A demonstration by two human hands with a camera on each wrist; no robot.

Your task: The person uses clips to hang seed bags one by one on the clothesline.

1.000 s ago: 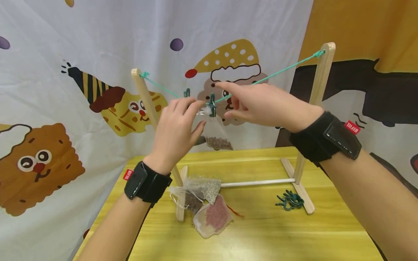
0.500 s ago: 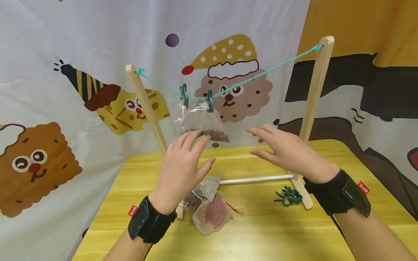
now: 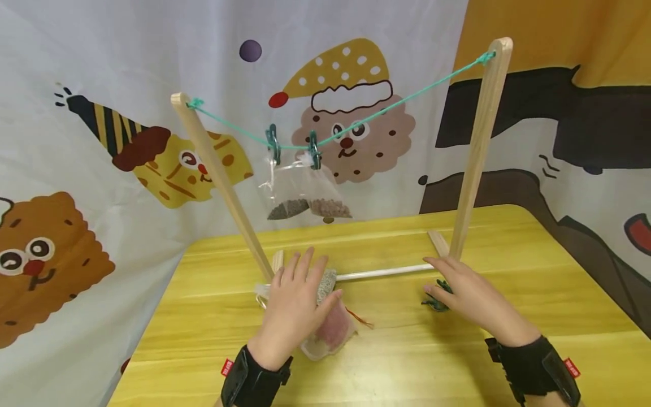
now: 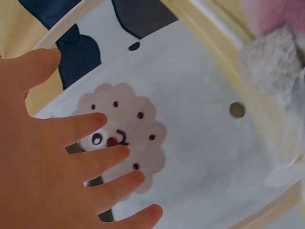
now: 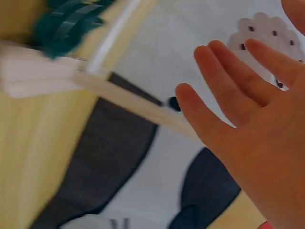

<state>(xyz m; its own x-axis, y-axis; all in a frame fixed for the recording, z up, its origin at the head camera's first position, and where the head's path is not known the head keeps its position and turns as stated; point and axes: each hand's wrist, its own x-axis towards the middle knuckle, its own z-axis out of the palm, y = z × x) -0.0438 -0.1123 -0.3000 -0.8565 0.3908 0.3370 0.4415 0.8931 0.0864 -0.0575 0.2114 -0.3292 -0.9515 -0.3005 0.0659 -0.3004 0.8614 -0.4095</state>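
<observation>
My left hand (image 3: 295, 305) is spread over the pouches at the table's left and holds nothing. Under it, partly hidden, lie a pouch with pink contents (image 3: 337, 330) and one with pale grains (image 3: 327, 285). My right hand (image 3: 473, 297), empty with fingers extended, hovers by the small pile of dark green clips (image 3: 434, 304), covering part of it. From the green cord (image 3: 402, 102) hang two sheer bags side by side: one with dark contents (image 3: 287, 209), one with brownish contents (image 3: 329, 207). A green clip (image 3: 273, 144) holds the left one, another clip (image 3: 314, 150) the right one.
The cord sags between a left wooden post (image 3: 218, 175) and a taller-looking right post (image 3: 480, 147). A white rod (image 3: 386, 272) joins their feet low over the yellow wooden table (image 3: 396, 362). A printed cartoon curtain (image 3: 224, 68) hangs behind.
Both hands have left the cord and the hung bag and come down toward the table, the left over the pouches, the right beside the clip pile. The bags stay hanging. The head view has tilted slightly down.
</observation>
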